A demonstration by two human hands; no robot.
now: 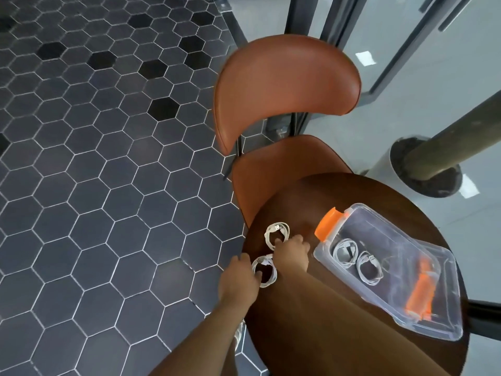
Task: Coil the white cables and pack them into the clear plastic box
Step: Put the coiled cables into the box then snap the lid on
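Two coiled white cables lie on the round dark wooden table (pixel 298 202) near its left edge. My right hand (pixel 291 253) reaches over to the far coil (pixel 276 234), its fingertips touching that coil's near side. My left hand (pixel 238 278) lies on the near coil (pixel 265 271), with a finger inside its loop. To the right stands the clear plastic box (pixel 406 302) with orange latches (pixel 326 225), open at the top. Two more white coils (pixel 345 251) (pixel 368 267) lie inside it at its left end.
An orange-brown padded chair (pixel 284 85) stands just beyond the table, its seat partly under the table edge. Dark hexagon floor tiles (pixel 95 158) spread to the left. A thick post in a round base (pixel 425 169) stands at the right.
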